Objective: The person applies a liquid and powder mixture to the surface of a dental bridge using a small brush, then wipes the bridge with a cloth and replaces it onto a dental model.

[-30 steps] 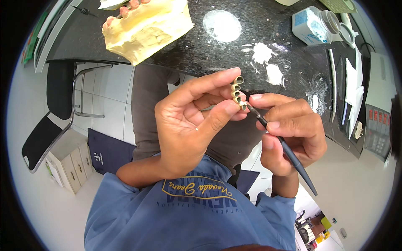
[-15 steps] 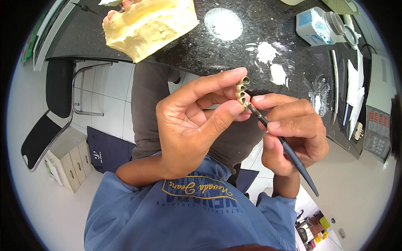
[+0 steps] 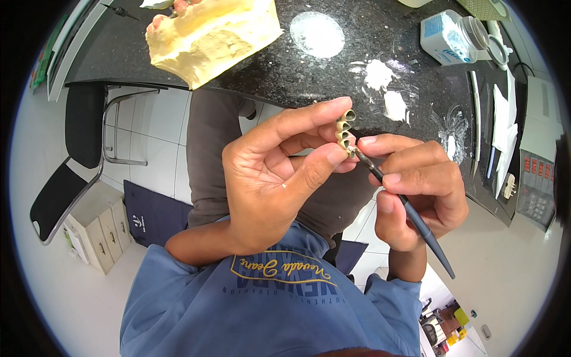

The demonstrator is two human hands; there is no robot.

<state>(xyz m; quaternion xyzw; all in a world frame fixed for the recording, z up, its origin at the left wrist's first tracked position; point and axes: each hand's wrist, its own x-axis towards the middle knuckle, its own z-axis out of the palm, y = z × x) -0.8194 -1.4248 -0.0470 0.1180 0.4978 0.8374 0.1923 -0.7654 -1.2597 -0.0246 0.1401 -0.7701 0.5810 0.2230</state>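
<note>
Between the thumb and fingers of my left hand (image 3: 270, 166) is a dental bridge (image 3: 343, 132), a short row of joined hollow crowns with their dark openings facing right. My right hand (image 3: 419, 184) pinches a slim dark blue handled tool (image 3: 419, 219) like a pen. Its metal end reaches the lowest crown of the bridge, where a bit of white material shows. Whether the tip is inside that crown or only against its edge I cannot tell. A small white speck clings to my left palm.
On the dark speckled worktop lie a yellowish plaster dental model (image 3: 217, 41), a round white powdery disc (image 3: 317, 34), white powder smears (image 3: 379, 75) and an open white jar (image 3: 449, 37). White strips (image 3: 499, 125) lie right. A black chair (image 3: 86, 119) stands left.
My right hand and the tool have shifted very slightly to the right. My left hand keeps the bridge in nearly the same place.
</note>
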